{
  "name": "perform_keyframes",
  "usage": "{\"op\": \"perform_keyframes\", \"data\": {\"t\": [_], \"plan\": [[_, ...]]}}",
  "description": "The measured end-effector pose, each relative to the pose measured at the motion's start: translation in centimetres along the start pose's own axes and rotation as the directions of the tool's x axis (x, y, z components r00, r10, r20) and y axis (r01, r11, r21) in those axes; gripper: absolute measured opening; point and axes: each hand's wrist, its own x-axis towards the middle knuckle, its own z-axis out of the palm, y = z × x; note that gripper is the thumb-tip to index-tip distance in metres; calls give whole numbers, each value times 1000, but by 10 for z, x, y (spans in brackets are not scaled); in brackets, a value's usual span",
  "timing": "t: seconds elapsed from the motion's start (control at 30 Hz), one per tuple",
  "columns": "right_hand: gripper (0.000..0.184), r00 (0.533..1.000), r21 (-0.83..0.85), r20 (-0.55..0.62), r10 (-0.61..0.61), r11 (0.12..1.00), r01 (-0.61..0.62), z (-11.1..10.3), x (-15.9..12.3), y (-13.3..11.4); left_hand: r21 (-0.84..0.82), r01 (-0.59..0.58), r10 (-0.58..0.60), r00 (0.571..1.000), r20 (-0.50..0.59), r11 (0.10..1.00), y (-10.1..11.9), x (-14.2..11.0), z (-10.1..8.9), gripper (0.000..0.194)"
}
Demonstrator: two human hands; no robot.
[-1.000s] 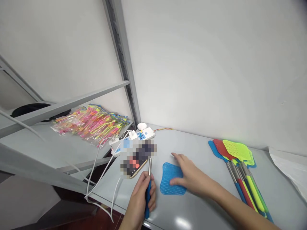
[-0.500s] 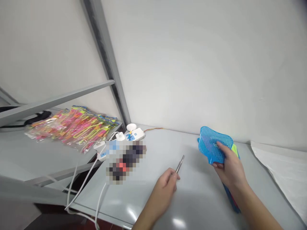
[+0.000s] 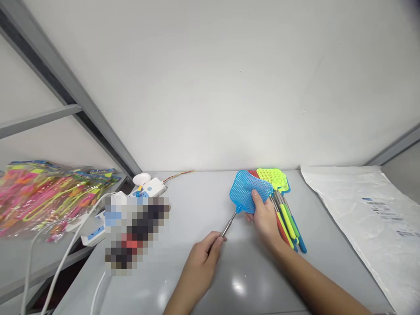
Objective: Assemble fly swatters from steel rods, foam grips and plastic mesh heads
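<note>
My left hand (image 3: 203,260) is closed around a silver telescopic rod (image 3: 229,225) that slants up and to the right; its lower end is hidden in the hand. In my right hand (image 3: 264,218) is a blue perforated fly swatter head (image 3: 244,190), pinched with the thumb on its face. The rod's tip meets the neck of this head; whether it sits inside cannot be made out. Just to the right, behind my right wrist, several fly swatters (image 3: 285,214) in red, yellow-green, green and blue lie in a pile on the grey table (image 3: 243,271).
A white plastic mailing bag (image 3: 354,205) covers the table's right side. On the left are a white power strip (image 3: 155,188), a pixelated dark object (image 3: 141,232) and a white cable (image 3: 62,262). Packets of colourful items (image 3: 52,197) fill a lower shelf. A wall (image 3: 229,87) stands behind.
The blue head has come away from above the swatter pile, over to the rod, and the two now meet. Both hands keep their hold. The view has turned right, showing more of the bag.
</note>
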Motion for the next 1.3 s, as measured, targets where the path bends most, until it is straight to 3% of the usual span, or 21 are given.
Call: {"op": "perform_keyframes", "data": {"t": [0.37,0.47,0.57,0.67,0.73,0.83,0.9,0.97,1.03,1.1,1.13,1.2,1.27,1.3], "plan": [[30,1000,-9,8,29,1000,-29,1,-2,2,-117,11,-8,1000,23,993,0,-1,-1,39],[28,996,13,-1,88,996,-88,1,-3,2,-331,141,-83,980,183,933,0,-2,-1,40],[28,992,90,28,121,988,-123,1,-2,1,-519,341,-138,910,390,784,1,-4,-2,39],[30,993,123,52,108,986,-113,2,-1,0,-547,405,-157,882,443,732,2,-5,-1,38],[31,993,78,31,113,990,-115,2,-2,0,-454,323,-167,922,350,830,2,-5,1,39],[34,993,0,-5,114,993,-114,4,-5,2,-45,65,-64,998,28,997,3,-6,6,34],[36,994,-3,0,112,994,-112,5,-7,5,225,-10,39,991,-126,974,4,-8,9,28],[39,993,21,32,115,993,-115,7,-9,8,282,-18,65,985,-159,959,6,-10,10,26],[41,988,46,90,127,990,-132,8,-9,8,110,-4,13,996,-85,994,6,-11,7,27],[41,978,72,145,152,984,-163,7,-9,7,-232,121,-99,990,104,965,4,-10,3,31],[41,971,86,168,168,979,-184,7,-9,6,-404,231,-138,959,247,885,3,-10,0,33],[39,960,117,202,194,968,-221,5,-8,3,-618,452,-106,852,513,643,-1,-9,-4,35],[37,951,143,234,201,961,-238,3,-8,1,-669,558,-34,780,625,490,-2,-8,-5,37],[37,950,149,245,195,960,-236,3,-8,1,-670,557,-36,781,623,491,-2,-8,-5,38]]}}
